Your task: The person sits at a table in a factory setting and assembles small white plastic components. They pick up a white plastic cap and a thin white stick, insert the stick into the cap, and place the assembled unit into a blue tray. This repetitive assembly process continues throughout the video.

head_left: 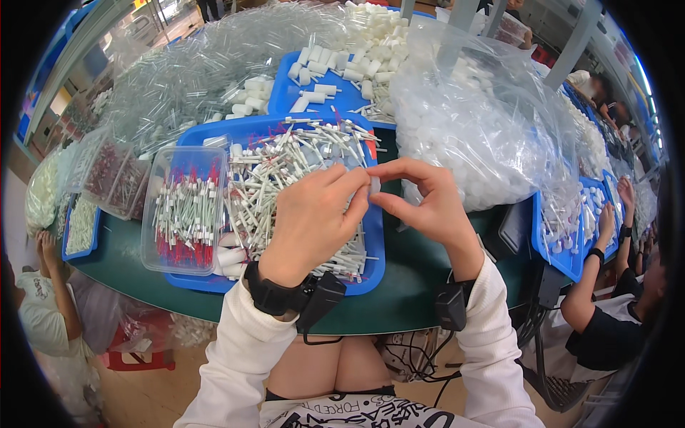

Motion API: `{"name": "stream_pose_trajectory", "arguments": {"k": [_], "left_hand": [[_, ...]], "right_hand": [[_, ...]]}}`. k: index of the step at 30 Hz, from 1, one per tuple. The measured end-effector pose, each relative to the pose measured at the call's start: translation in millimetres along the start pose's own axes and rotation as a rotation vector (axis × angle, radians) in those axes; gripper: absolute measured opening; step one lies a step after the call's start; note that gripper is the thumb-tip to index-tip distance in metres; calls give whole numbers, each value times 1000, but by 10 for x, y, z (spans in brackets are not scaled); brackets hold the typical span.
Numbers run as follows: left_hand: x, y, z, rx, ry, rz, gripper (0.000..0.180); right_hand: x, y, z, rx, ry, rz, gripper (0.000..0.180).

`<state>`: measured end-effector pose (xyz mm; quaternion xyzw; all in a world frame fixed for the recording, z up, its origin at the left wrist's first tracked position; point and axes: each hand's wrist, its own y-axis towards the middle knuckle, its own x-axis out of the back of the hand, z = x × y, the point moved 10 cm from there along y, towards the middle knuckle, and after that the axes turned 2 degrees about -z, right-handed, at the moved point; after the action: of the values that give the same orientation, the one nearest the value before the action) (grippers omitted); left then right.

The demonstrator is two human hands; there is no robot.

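Steadiness should help: left hand (312, 212) and right hand (430, 191) both pinch a small whitish piece (374, 185) above the right edge of the blue tray (377, 262), so oppose the fingertips squarely, pressing lightly without skewing it

Sticks (260, 182) lie in the tray (376, 260), left of the bag (485, 121).

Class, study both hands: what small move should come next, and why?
Probably, the right hand should gently nudge the pale piece leftward: its thumb and index finger pinch it, and the left hand's fingertips are close beside.
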<state>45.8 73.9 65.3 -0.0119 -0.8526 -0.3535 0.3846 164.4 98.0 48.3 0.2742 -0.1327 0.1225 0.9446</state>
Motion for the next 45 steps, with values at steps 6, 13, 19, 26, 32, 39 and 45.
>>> {"name": "stream_pose_trajectory", "arguments": {"k": [6,13,19,26,32,39,45], "left_hand": [[-76,-69,202,192,-340,-22,23],[-18,-22,199,75,-104,-33,12],[16,-27,18,-113,86,-89,14],[-25,-36,-138,-228,234,-88,15],[-51,-54,-264,-304,369,-105,15],[-11,-40,-296,-318,330,-122,15],[-22,-56,-169,-246,218,-100,18]], "right_hand": [[5,5,-68,-38,-7,21,28],[61,36,-113,-79,163,-74,24],[11,18,-158,-99,38,-61,25],[26,-12,-213,-99,52,-68,25],[9,-26,-295,-201,93,-33,23],[-2,-50,-322,-310,277,-24,22],[23,-18,-32,53,-56,-41,24]]}}
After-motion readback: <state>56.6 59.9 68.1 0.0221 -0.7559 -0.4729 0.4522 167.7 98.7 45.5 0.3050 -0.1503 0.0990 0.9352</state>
